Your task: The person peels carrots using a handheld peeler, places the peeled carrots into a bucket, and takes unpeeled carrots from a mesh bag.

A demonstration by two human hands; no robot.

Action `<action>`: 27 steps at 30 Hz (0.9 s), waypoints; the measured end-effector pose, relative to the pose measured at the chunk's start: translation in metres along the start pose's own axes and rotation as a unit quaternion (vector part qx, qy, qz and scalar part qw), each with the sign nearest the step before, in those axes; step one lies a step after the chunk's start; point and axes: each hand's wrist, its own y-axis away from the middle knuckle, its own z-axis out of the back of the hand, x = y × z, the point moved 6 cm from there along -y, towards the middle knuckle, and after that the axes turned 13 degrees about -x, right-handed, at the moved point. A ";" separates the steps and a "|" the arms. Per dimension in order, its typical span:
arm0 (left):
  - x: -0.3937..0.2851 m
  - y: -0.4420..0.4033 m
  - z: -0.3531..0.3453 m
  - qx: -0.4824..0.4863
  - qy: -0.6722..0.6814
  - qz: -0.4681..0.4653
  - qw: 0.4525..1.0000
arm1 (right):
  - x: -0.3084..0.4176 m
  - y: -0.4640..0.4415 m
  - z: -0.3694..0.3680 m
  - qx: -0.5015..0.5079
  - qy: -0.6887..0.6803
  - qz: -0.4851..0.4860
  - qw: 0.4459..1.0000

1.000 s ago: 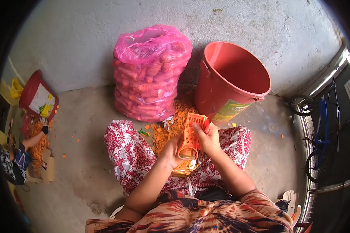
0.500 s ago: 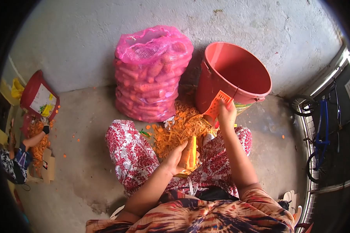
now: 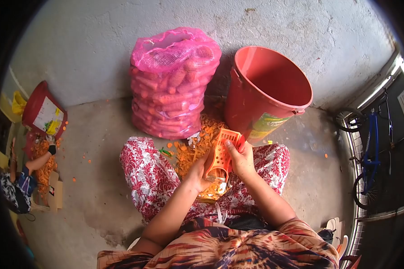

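Observation:
Above my lap, my left hand (image 3: pixel 195 175) is closed round a carrot, which is mostly hidden behind an orange plastic peeler (image 3: pixel 223 150). My right hand (image 3: pixel 243 162) grips that peeler, its thumb pressed on the face full of holes. The peeler's lower end lies over the carrot, close to the left fingers. Between my knees spreads a heap of carrot peelings (image 3: pixel 187 157), directly under and beyond both hands.
A pink mesh sack (image 3: pixel 168 101) full of carrots stands by the wall. To its right is a large red bucket (image 3: pixel 251 110). At far left, another person's gloved hand (image 3: pixel 52 148) is near more peelings and a tipped red tub (image 3: pixel 37 105). A blue bicycle (image 3: pixel 371 152) stands right.
My right hand has swung down and left, bringing the peeler from beside the bucket onto the carrot. My left hand keeps hold of the carrot and has shifted slightly.

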 end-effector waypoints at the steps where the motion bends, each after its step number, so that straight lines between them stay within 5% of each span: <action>1: 0.000 -0.001 0.001 -0.008 0.009 0.001 1.000 | -0.001 0.000 0.000 0.005 0.008 0.009 1.000; 11: 0.002 -0.005 0.001 0.071 0.016 -0.010 0.997 | 0.000 -0.003 -0.003 -0.012 0.081 0.032 0.996; 13: 0.001 -0.004 0.001 0.011 0.023 -0.010 1.000 | -0.003 -0.007 -0.006 -0.007 0.061 0.010 0.998; 14: 0.001 -0.003 0.000 -0.019 0.027 -0.010 0.999 | -0.007 -0.014 0.000 -0.024 0.078 0.046 0.996; 17: 0.009 0.016 -0.005 0.122 -0.083 0.035 0.988 | -0.001 -0.045 0.030 -0.128 0.096 0.125 0.979; 20: 0.032 0.021 0.015 0.061 -0.069 0.082 0.992 | -0.003 -0.088 0.087 -0.250 0.058 0.090 0.962; 23: 0.027 0.009 0.029 0.014 0.014 0.075 0.997 | 0.014 -0.079 0.077 -0.191 0.005 0.119 0.974; 24: 0.023 0.009 0.024 0.073 0.042 0.096 0.992 | 0.009 -0.076 0.074 -0.176 0.028 0.115 0.977; 27: 0.009 0.003 0.024 0.000 -0.029 0.051 0.998 | 0.010 -0.049 0.043 -0.129 0.011 0.059 0.990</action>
